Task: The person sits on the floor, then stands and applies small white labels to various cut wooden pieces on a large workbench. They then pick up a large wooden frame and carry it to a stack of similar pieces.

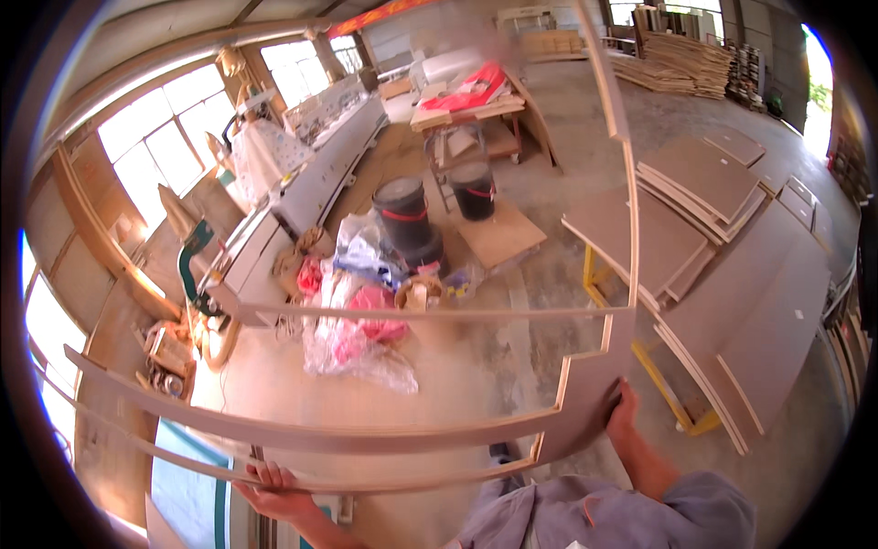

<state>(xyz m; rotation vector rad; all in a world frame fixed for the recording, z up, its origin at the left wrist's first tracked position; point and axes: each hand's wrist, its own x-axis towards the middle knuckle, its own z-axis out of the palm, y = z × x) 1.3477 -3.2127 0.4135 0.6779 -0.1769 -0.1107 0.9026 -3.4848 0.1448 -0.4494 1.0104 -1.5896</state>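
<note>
A large grey-brown board panel (pixel 590 384) with pale cut edges is held up in front of me. It is cut into long narrow strips with open gaps between them, and one strip runs up away from its right corner. My left hand (pixel 272 488) grips the nearest strip at the lower left, fingers curled over its edge. On the right, my right hand (pixel 624 414) is closed on the panel's outer edge beside the wide stepped part. Part of its grip is hidden behind the board.
Stacked brown boards (pixel 700 178) lie on a yellow frame (pixel 666 389) at right. Beyond the panel are black buckets (pixel 401 203), plastic bags (pixel 361 316) and a flat board (pixel 501 236) on the floor. A long machine (pixel 334 151) stands at left; a cart (pixel 471 114) stands farther back.
</note>
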